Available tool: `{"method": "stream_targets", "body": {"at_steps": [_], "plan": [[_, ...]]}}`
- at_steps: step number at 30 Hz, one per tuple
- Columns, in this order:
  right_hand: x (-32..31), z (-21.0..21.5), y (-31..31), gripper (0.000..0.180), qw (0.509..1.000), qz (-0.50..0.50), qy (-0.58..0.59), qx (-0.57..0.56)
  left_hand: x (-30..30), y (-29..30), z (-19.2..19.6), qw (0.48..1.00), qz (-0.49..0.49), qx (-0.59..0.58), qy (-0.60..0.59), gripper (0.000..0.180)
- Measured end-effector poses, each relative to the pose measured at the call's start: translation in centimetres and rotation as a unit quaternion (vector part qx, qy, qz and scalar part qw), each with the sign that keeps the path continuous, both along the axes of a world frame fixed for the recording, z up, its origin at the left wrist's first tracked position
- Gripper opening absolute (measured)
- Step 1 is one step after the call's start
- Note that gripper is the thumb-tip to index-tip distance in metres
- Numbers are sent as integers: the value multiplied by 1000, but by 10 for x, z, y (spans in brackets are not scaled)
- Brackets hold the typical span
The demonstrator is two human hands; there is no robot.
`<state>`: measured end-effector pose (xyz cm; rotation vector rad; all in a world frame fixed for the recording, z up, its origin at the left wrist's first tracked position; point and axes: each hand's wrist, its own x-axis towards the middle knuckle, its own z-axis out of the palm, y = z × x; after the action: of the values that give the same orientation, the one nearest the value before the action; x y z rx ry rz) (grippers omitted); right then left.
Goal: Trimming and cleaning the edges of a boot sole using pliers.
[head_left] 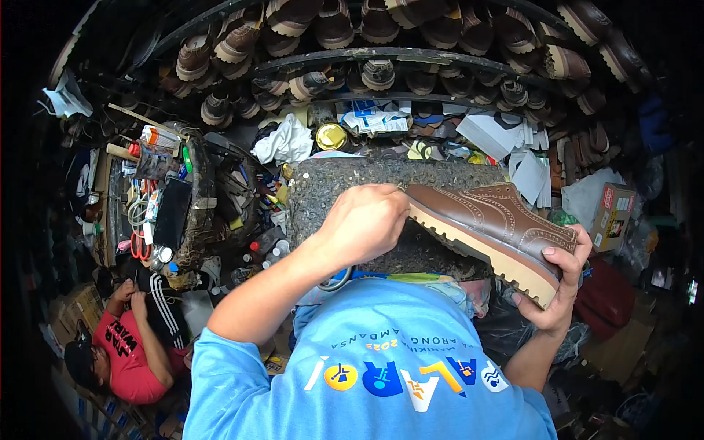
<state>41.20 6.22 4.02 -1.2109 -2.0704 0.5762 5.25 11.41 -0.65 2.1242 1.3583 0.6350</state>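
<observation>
A brown leather shoe (pixel 480 213) with punched brogue patterns and a thick cream, cleated sole lies on its side in the air, its toe pointing left. At the heel my right hand (pixel 561 282) grips it, the thumb by the sole and the fingers around the back. My left hand (pixel 367 224) is closed at the toe, knuckles up, by the seam between upper and sole. Whatever its fingers pinch is hidden. Beneath the shoe and my left hand is a dark, speckled, worn work surface (pixel 323 180).
Racks of brown shoes (pixel 334 29) run across the far side. At left stands a cluttered tool stand with red-handled scissors (pixel 139 246) and a black slab (pixel 173 213). A yellow-lidded can (pixel 331 136), white cloth (pixel 284 141) and carton (pixel 614 216) surround the bench. A person in red (pixel 136 359) sits lower left.
</observation>
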Motion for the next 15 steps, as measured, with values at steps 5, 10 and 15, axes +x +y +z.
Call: {"method": "stream_targets", "body": {"at_steps": [5, 10, 15], "plan": [[1, 3, 2, 85, 1000, 5, -13, 4, 6, 27, 12, 983, -106, 38, 145, 13], [10, -10, 2, 84, 1000, -15, 0, -19, -30, 41, -8, 980, 33, -20, 197, 19], [23, -21, 2, 84, 996, -44, 59, -55, -16, 5, -38, 989, -1, 34, -144, 12]]}}
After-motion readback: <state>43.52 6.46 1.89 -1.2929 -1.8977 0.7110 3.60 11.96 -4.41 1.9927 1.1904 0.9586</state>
